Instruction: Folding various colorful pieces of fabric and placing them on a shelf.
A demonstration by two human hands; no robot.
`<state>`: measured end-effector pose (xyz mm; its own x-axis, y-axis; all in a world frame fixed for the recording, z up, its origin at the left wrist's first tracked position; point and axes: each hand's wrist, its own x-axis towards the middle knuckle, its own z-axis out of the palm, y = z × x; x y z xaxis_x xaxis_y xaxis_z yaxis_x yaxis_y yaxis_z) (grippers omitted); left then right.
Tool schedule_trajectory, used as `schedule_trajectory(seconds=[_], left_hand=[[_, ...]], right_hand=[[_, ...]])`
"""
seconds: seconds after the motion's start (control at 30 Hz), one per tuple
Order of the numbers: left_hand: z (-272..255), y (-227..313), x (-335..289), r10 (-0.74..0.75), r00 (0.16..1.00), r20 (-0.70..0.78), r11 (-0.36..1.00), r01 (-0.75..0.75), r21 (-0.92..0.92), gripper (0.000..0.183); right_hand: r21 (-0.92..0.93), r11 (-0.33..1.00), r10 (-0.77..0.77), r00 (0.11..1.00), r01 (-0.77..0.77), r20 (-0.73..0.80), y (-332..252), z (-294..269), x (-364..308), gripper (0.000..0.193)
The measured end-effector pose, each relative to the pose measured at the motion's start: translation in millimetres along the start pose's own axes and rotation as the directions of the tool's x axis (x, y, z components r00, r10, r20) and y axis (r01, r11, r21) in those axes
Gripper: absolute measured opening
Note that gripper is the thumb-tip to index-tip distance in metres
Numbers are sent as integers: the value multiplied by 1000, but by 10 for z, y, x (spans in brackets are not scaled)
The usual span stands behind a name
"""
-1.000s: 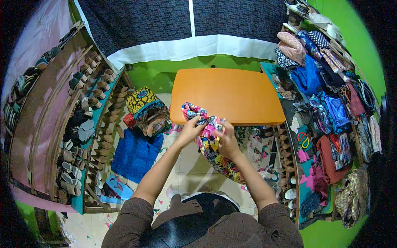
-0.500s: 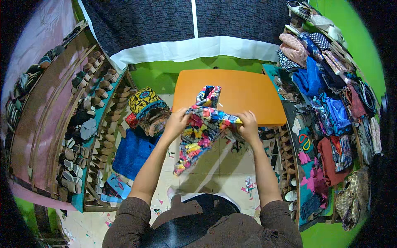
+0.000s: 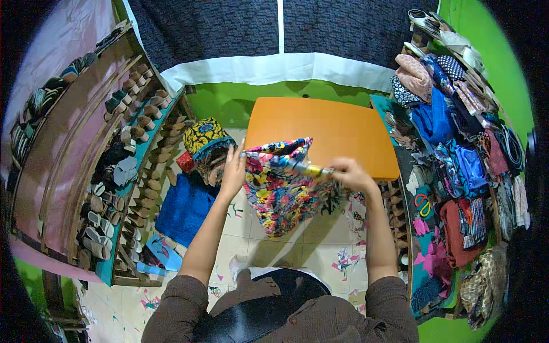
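Note:
A floral, multicoloured garment (image 3: 280, 200) hangs in front of me, partly over the near edge of the orange table (image 3: 326, 123), its lower part dangling over the tiled floor. At its upper left edge, my left hand (image 3: 233, 174) holds the cloth by the thumb side, with the fingers pointing up. My right hand (image 3: 351, 174), smeared by motion, is closed on a narrow, strap-like end of the same garment at the right. Between the hands the cloth's upper edge is gathered and sags. The garment's exact kind is unclear.
A shelf (image 3: 117, 228) with rows of shoes and sandals stands left. Patterned fabric (image 3: 206, 137) and a blue cloth (image 3: 186, 211) lie beside it. Folded clothes (image 3: 440, 114), scissors (image 3: 423, 204) and pink scraps (image 3: 437, 254) crowd the right shelf. Scraps litter the floor (image 3: 229, 251).
The garment now hangs wider and fuller, its lower tip shifted right. My left hand's fingers have straightened upward. My right hand has moved slightly right. The view has shifted a little.

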<state>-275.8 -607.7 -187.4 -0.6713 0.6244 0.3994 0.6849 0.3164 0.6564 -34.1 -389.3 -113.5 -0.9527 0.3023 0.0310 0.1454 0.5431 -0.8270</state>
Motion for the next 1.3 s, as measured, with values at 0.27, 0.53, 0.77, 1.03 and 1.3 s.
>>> schedule_trajectory(seconds=[0.27,0.53,0.77,1.03,1.3], left_hand=[[41,415,29,-38,890,454,471,416,-778,40],[-79,467,15,146,899,413,532,281,-799,38],[-538,397,79,-5,928,371,595,301,-745,36],[-183,-125,140,-190,977,-101,971,171,-166,31],[-244,73,41,-107,987,-122,961,134,242,43]], right_hand=[[-261,955,55,952,-138,-302,283,807,221,74],[-80,839,452,770,-539,-451,933,1141,382,58],[-180,813,357,718,-554,-597,1240,980,290,28],[-272,947,-168,459,-172,-872,1200,663,402,17],[-814,580,-544,736,-18,-403,795,-115,141,18]])
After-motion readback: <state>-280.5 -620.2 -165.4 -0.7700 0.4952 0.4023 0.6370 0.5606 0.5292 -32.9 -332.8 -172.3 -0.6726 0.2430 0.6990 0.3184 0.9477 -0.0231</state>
